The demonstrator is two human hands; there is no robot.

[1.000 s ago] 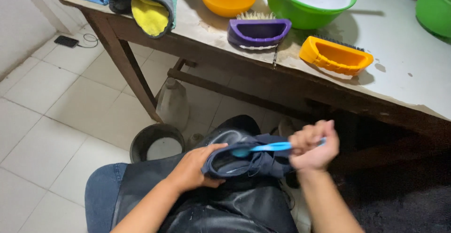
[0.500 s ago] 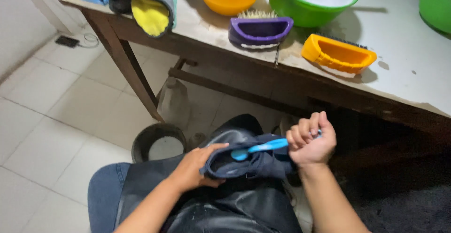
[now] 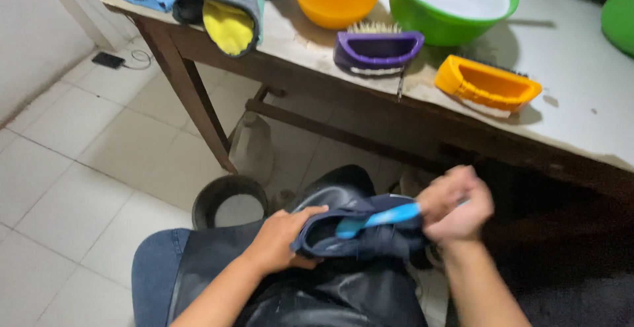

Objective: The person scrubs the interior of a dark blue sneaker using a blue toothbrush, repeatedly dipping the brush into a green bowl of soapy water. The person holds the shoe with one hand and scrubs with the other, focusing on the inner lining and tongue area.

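Two hands work a dark shoe over the person's lap, below the table's near edge.

Left hand (image 3: 281,238) is wrapped around the heel end of the dark shoe (image 3: 360,233), fingers curled over its rim and pressed onto it. That shoe lies with its long axis running left to right, opening facing up and toe toward the right, resting on the black apron (image 3: 310,294) across the lap. Right hand (image 3: 459,205), blurred, is closed into a fist on the handle of a blue brush (image 3: 376,219), whose head sits inside the shoe's opening and whose handle slants up to the right. On the table (image 3: 581,89) above, a purple brush (image 3: 378,51) and an orange brush (image 3: 487,86) lie near the front edge. A grey bucket (image 3: 230,205) stands on the floor under the table's left part.
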